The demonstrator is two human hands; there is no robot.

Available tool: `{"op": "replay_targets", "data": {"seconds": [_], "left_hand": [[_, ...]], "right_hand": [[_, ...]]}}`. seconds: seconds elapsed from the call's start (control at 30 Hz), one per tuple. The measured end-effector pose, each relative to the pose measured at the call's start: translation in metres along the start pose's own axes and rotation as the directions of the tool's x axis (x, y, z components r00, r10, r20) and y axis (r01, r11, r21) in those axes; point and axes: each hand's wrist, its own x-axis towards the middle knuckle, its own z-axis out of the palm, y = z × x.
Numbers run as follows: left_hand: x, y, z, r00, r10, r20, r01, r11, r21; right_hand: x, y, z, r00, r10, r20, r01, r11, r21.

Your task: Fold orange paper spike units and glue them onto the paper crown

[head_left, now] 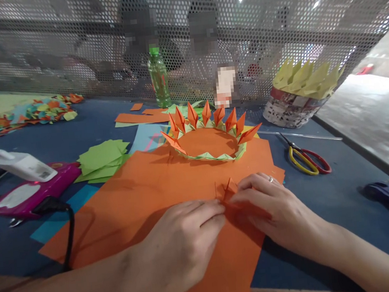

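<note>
My left hand (179, 243) and my right hand (275, 209) meet over a large orange paper sheet (144, 191). Both pinch a small folded orange paper piece (226, 189) between their fingertips, its points sticking up. A ring shows on my right hand. Just beyond stands a round paper crown (210, 135) of orange spikes on a green zigzag band, resting on the same sheet.
Green paper squares (102, 158) lie at left beside a pink device (28, 192) with a black cable. Scissors (304, 157) with yellow and red handles lie at right. A green bottle (158, 76), a paper-filled basket (293, 105) and scraps (38, 112) stand before a perforated screen; people sit behind it.
</note>
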Motion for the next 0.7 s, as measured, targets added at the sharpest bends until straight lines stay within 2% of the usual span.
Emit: {"op": "replay_targets", "data": {"seconds": [0.2, 0.4, 0.57, 0.7], "left_hand": [[0.000, 0.001, 0.000, 1.000, -0.005, -0.024, 0.006, 1.000, 0.023], [-0.002, -0.002, 0.002, 1.000, -0.001, -0.016, 0.001, 1.000, 0.000], [-0.004, -0.002, 0.000, 1.000, -0.018, -0.010, 0.018, 0.999, -0.034], [-0.003, -0.001, -0.005, 1.000, 0.009, 0.025, -0.006, 0.993, -0.117]], "right_hand": [[0.001, 0.008, -0.002, 0.999, -0.033, -0.019, 0.031, 0.993, -0.110], [0.004, 0.010, -0.002, 0.986, -0.163, -0.019, 0.154, 0.960, -0.232], [0.003, 0.011, 0.000, 0.969, -0.246, -0.003, 0.241, 0.950, -0.200], [0.001, 0.001, -0.003, 0.972, -0.226, 0.062, 0.231, 0.969, -0.089]]}}
